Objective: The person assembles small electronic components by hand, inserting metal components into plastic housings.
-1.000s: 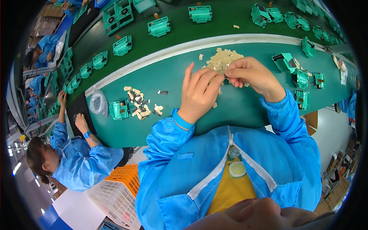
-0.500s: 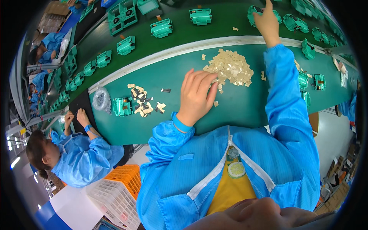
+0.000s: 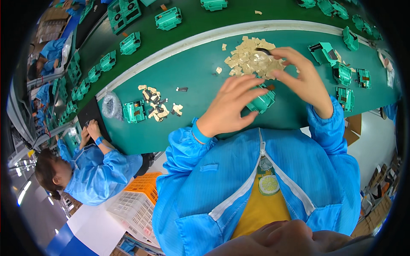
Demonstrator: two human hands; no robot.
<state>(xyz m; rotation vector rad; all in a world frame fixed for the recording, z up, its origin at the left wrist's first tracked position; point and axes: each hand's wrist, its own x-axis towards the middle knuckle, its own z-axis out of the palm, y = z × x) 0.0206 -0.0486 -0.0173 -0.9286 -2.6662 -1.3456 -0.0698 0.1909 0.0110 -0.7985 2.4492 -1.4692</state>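
- Head view: left hand (image 3: 230, 104) palm-down over the green table (image 3: 188, 68), fingers spread, thumb and forefinger to either side of the near housing (image 3: 264, 104); cannot tell if it grips.
- Near housing: green, on the person's side of the cream tab pile (image 3: 245, 59), partly under the left fingers.
- Right hand (image 3: 306, 76) above the pile's right side, fingers curved, thumb apart from forefinger. Black curved piece (image 3: 263, 50) by the forefinger tip; cannot tell if grasped.
- Left along table: loose cream-and-black pieces (image 3: 158, 112), second housing (image 3: 134, 112), clear bag (image 3: 112, 106).
- Right: several more housings (image 3: 345, 99).
- Beyond pale rail (image 3: 200, 37): housings spaced along a dark-green belt (image 3: 239, 16).
- Far left: co-worker in blue, hands together.
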